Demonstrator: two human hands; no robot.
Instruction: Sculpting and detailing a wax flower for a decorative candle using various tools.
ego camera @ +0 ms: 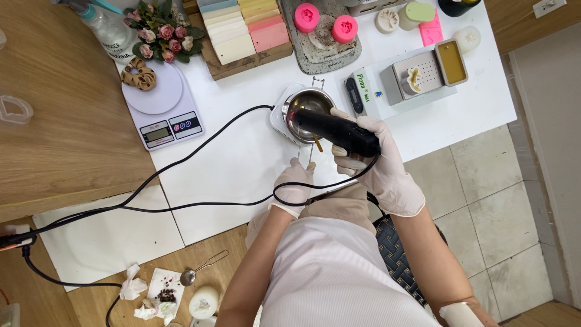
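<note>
- as seen from above, a person in white gloves works at a white bench (242,151).
- right hand (369,154): fingers wrapped shut around a black heat gun (336,130), its nozzle aimed into a small steel pot (307,106).
- left hand (295,184): fingers closed on the pot's long handle, steadying it.
- the pot sits on a small white hot plate near the bench's middle; its contents are hidden by the gun, so i cannot tell how far any melting has gone.
- the gun's black cord (181,160) trails left across the bench.
- nearby: a digital scale (162,106), pink moulds (307,17), soap bars (242,27), apparently untouched.
</note>
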